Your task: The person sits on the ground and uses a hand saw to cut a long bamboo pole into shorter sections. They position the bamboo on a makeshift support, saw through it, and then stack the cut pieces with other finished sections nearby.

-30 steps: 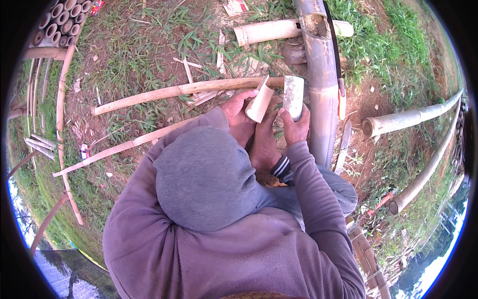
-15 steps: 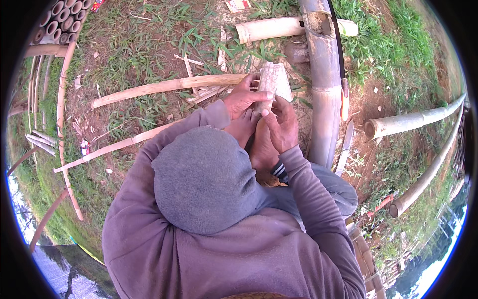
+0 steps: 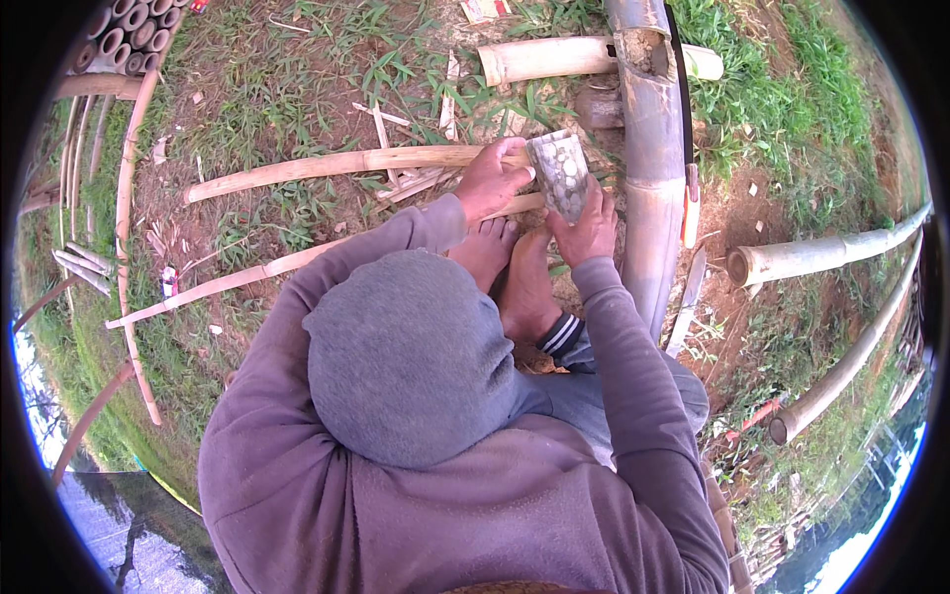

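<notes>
A flat, folded packet with a grey-and-white blotched pattern [image 3: 562,174] is held up above my bare feet. My right hand [image 3: 588,226] grips its lower right edge, fingers along the side. At its upper left edge is my left hand [image 3: 487,182], thumb and fingers closed against it. Whether the packet is paper, plastic or cloth, I cannot make out. Just behind my left hand runs a split bamboo strip [image 3: 327,170] lying on the ground.
A thick bamboo pole [image 3: 653,213] lies to the right of my hands, a shorter bamboo piece [image 3: 544,59] under its far end. Beside it lie an orange-handled tool [image 3: 691,208] and a long blade [image 3: 686,302]. Cut bamboo tubes [image 3: 134,40] are stacked far left.
The packet has turned, its blotched face now showing instead of the pale side. My right hand has moved right and down along its edge; my left hand has shifted slightly right.
</notes>
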A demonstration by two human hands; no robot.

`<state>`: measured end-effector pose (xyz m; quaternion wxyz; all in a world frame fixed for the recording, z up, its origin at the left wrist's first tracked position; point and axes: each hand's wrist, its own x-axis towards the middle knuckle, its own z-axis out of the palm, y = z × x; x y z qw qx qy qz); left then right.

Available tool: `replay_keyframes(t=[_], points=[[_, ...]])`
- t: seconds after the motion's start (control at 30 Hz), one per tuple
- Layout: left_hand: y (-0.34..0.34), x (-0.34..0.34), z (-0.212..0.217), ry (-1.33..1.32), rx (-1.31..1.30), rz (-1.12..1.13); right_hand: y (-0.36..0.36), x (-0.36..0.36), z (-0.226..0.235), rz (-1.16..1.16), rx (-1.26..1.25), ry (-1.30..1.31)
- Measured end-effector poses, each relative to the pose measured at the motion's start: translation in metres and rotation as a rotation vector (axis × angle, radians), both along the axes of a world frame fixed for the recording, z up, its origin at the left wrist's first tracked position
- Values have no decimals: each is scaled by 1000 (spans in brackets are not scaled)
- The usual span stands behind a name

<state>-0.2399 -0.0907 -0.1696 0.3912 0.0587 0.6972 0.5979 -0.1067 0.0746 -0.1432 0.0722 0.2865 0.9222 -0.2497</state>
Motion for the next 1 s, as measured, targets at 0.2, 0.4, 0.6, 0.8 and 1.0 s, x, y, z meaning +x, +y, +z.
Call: replay_keyframes(t=[0.2,0.4,0.6,0.8,1.0], points=[[9,-8,-4,339,-97,-241,7,-17,-5,-87,-50,-33],[10,-18,4,255,-118,-252,-1,-35,10,-100,4,-202],[20,-24,-7,565,-239,-255,-4,-39,9,-128,-38,-249],[48,-55,5,509,-254,-377,29,-52,33,180,279,283],[64,-58,-1,233,-295,-367,109,-113,63,219,539,311]])
